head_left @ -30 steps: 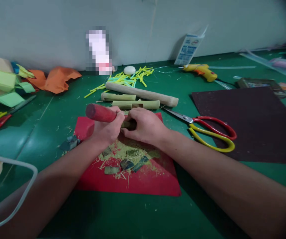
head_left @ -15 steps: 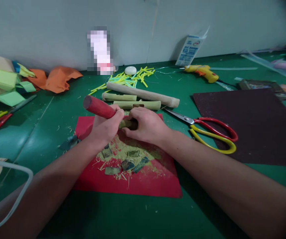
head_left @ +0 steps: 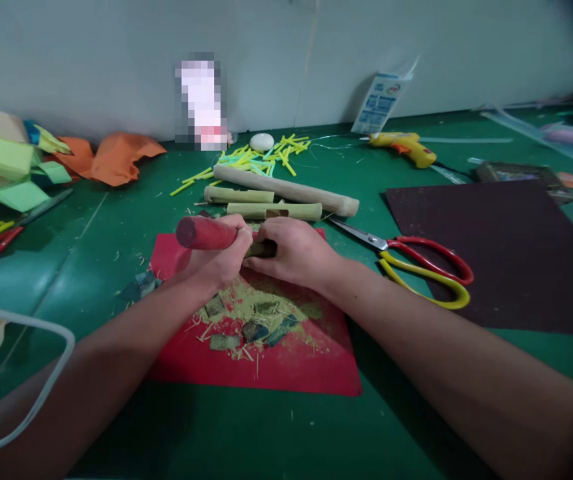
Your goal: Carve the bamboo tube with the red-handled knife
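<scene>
My left hand is closed around the thick, round red handle of a tool; its working end is hidden behind my fingers. Fingers and thumb of my right hand grip a short bamboo piece, mostly covered by the hand. Both hands almost meet above a red sheet. Pale sawdust, splinters and several dark green bamboo chips lie on this sheet. Just beyond the hands rest a notched bamboo tube and a shorter bamboo tube.
Behind the tubes lies a long pale stick. Scissors with red and yellow handles overlap a dark sheet at right. A yellow glue gun, yellow-green sticks, orange paper and folded paper sit farther back.
The red handle has swung lower and slightly right, its butt end now facing me more. My left wrist has turned with it. The right hand keeps its hold on the bamboo piece.
</scene>
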`<action>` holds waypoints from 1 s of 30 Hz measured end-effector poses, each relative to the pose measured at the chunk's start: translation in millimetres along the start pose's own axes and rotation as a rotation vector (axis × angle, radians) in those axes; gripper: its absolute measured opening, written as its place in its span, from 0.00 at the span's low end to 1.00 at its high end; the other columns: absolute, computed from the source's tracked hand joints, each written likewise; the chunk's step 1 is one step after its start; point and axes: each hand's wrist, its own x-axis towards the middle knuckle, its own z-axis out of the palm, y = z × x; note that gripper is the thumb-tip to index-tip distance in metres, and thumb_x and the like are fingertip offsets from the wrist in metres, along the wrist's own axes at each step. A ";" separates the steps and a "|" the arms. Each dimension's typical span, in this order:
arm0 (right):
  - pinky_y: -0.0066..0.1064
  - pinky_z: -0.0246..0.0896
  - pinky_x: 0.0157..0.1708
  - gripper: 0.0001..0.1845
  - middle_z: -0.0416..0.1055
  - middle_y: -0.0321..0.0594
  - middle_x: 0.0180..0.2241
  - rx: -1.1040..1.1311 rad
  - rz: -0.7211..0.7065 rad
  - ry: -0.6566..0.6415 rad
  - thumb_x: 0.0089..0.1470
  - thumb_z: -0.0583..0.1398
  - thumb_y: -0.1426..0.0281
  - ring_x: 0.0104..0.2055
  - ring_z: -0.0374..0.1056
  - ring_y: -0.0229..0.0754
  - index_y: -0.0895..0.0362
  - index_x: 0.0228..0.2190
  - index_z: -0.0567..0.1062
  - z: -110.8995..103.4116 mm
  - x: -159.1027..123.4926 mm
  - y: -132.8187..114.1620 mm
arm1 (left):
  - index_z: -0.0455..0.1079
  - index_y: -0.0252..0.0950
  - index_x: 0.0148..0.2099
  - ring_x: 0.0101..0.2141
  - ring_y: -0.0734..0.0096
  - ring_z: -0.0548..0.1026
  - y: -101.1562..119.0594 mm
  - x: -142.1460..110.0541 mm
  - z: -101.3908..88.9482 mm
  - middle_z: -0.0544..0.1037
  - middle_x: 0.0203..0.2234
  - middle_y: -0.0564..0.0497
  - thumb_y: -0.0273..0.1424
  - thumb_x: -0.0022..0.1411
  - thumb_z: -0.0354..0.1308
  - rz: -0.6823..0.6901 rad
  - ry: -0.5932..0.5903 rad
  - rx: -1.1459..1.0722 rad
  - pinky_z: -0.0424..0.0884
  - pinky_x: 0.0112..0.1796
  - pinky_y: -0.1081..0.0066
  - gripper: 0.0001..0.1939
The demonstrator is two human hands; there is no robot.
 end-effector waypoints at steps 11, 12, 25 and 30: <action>0.31 0.48 0.32 0.15 0.66 0.37 0.28 -0.004 0.035 0.027 0.49 0.68 0.61 0.31 0.57 0.38 0.58 0.26 0.71 1.5 0.4 -1.1 | 0.54 0.39 0.20 0.24 0.72 0.59 0.2 -4.3 -0.7 0.58 0.18 0.56 0.31 0.56 0.51 -0.018 0.080 -0.187 0.62 0.29 0.68 0.14; 0.31 0.48 0.32 0.15 0.66 0.37 0.28 -0.003 0.043 0.030 0.49 0.68 0.61 0.31 0.58 0.38 0.58 0.27 0.71 1.5 0.2 -1.2 | 0.54 0.39 0.20 0.24 0.72 0.59 0.3 -2.9 0.0 0.58 0.18 0.56 0.31 0.57 0.51 -0.021 0.100 -0.184 0.62 0.29 0.68 0.14; 0.33 0.50 0.34 0.15 0.69 0.40 0.32 -0.093 0.001 0.019 0.50 0.67 0.61 0.35 0.60 0.42 0.58 0.33 0.74 0.8 -2.0 -4.1 | 0.54 0.39 0.22 0.25 0.72 0.59 -0.3 2.4 -0.6 0.58 0.19 0.56 0.33 0.60 0.52 -0.021 0.010 -0.102 0.60 0.30 0.68 0.16; 0.36 0.51 0.35 0.13 0.71 0.44 0.33 -0.214 -0.035 0.025 0.53 0.65 0.61 0.37 0.62 0.45 0.58 0.30 0.74 -1.0 -2.7 -7.7 | 0.56 0.39 0.23 0.26 0.71 0.62 2.3 4.5 -1.4 0.62 0.20 0.55 0.34 0.60 0.52 -0.024 -0.008 -0.028 0.60 0.31 0.67 0.15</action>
